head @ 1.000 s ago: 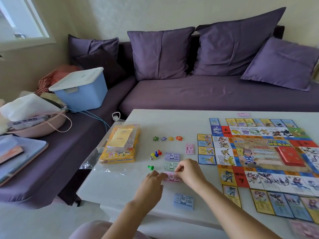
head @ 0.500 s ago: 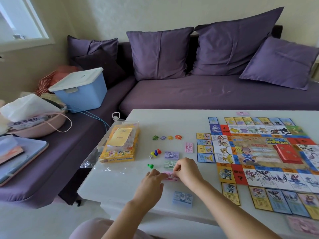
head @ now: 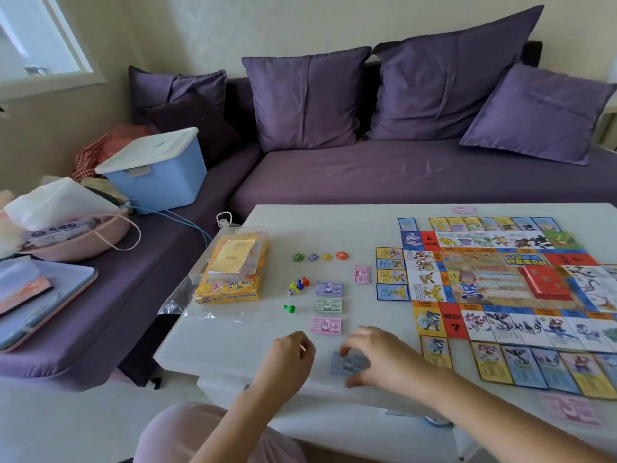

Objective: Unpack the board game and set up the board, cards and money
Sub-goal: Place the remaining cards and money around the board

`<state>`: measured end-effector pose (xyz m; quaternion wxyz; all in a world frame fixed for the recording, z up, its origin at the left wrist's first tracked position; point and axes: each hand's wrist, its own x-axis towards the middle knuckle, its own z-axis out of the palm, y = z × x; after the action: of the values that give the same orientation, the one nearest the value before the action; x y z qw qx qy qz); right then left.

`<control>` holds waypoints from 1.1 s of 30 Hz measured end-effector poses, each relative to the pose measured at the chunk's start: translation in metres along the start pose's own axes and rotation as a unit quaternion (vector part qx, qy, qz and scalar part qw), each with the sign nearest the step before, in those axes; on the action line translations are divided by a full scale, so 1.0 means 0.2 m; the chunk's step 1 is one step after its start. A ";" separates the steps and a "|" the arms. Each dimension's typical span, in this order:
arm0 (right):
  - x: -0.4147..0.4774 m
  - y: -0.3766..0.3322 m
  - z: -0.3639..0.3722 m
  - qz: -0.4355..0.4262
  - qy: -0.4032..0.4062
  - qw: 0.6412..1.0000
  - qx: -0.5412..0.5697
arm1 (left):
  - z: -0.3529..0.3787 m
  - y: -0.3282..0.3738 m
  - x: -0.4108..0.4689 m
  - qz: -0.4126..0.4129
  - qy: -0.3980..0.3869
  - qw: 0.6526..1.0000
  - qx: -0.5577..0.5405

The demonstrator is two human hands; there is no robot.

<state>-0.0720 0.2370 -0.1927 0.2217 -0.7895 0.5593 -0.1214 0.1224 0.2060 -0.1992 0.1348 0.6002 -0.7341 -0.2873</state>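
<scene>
White table (head: pixel 233 345), game board (head: pixel 494 279) at right edged with property cards (head: pixel 389 277), yellow box (head: pixel 233 282) and clear wrap (head: pixel 177 300) at left, star tokens (head: pixel 320 256), pawns (head: pixel 298 285), money stacks (head: pixel 328 305) between, blue money stack (head: pixel 350 364) near front.

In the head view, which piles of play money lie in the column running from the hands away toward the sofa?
Blue money stack at the right hand → pink money stack → green money stack → purple money stack.
</scene>
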 end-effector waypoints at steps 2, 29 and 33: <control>-0.06 0.01 0.06 -0.022 -0.010 0.999 -0.040 | 0.01 0.02 -0.05 -0.048 -0.039 0.997 -0.038; -0.37 0.03 -0.11 -0.079 0.143 0.984 0.071 | 0.11 0.33 -0.25 -0.042 -0.083 0.907 -0.411; -0.36 0.03 -0.21 -0.006 0.182 0.973 0.141 | 0.09 0.43 -0.21 0.081 -0.078 0.959 -0.260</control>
<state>-0.1204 0.2943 -0.1554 0.2243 -0.7184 0.5625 -0.3423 0.0546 0.2613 -0.1574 0.2514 0.4592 -0.6883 -0.5022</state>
